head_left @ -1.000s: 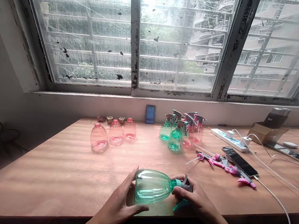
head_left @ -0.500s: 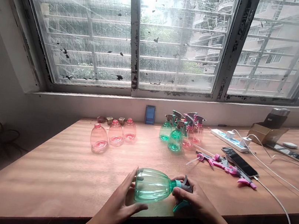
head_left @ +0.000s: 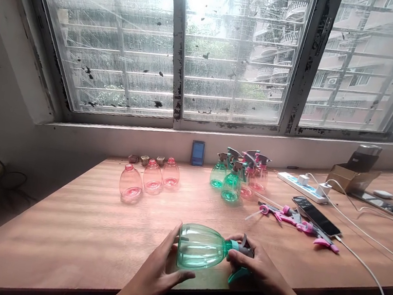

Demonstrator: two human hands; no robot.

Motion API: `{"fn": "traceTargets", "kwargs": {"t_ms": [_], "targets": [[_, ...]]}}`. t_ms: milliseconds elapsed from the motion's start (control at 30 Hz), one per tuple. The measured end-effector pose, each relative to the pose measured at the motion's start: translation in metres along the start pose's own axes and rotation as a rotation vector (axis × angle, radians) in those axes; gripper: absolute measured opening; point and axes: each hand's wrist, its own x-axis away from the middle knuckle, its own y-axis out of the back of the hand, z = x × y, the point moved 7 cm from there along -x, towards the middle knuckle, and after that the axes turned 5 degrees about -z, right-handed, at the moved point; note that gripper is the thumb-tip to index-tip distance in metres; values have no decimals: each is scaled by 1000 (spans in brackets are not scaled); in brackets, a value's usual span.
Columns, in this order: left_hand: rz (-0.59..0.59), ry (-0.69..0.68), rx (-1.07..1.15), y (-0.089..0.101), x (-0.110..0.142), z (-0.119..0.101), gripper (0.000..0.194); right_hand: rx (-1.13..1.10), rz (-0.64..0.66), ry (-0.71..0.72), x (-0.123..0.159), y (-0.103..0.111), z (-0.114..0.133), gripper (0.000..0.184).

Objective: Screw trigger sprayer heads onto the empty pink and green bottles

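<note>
A clear green spray bottle [head_left: 200, 249] lies sideways in the air near the table's front edge, its base to the left and its grey-and-green spray head [head_left: 244, 248] to the right. My left hand [head_left: 161, 265] cups the base, fingers behind it and thumb stretched out underneath. With its fingers and thumb, my right hand [head_left: 256, 262] grips the bottle at the collar and spray head. The spray head is screwed or set onto the neck; how tightly I cannot tell. Some fingers of both hands are hidden behind the bottle.
Three pink bottles without heads [head_left: 153, 178] stand at the left. Several green and pink spray bottles [head_left: 231, 185] stand mid-back. Loose pink-and-grey spray heads [head_left: 305, 226] lie at the right beside a phone [head_left: 316, 217], a cable and a power strip [head_left: 301, 187].
Both hands and the green spray bottle hold almost the same pose. The whole view has shifted slightly.
</note>
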Motion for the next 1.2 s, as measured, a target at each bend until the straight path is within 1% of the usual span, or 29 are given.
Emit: {"fn": "traceTargets", "kwargs": {"t_ms": [133, 233, 433, 567, 700, 800, 867, 967, 1067, 1200], "targets": [[-17, -28, -37, 2, 0, 1, 100, -11, 1, 11, 0, 0, 1, 50], [10, -44, -12, -1, 0, 3, 102, -20, 14, 16, 0, 0, 1, 49], [4, 8, 14, 0, -1, 5, 115, -21, 13, 22, 0, -1, 1, 50], [9, 19, 27, 0, 0, 3, 104, -28, 7, 21, -1, 0, 0, 51], [-1, 5, 45, 0, 3, -3, 101, -25, 10, 18, 1, 0, 1, 51], [14, 2, 88, -3, 5, -9, 93, -29, 6, 11, 2, -1, 2, 51], [12, 11, 94, -3, 5, -10, 95, -25, 6, 10, 2, 0, 2, 50], [7, 16, 77, -2, 4, -8, 105, -5, 17, 8, 0, 0, 0, 50], [22, 21, 76, -1, 2, -4, 102, 3, 29, 7, 0, 0, -1, 50], [-20, 17, 40, 1, 2, -1, 103, -23, 14, 4, 1, 0, 1, 51]]}}
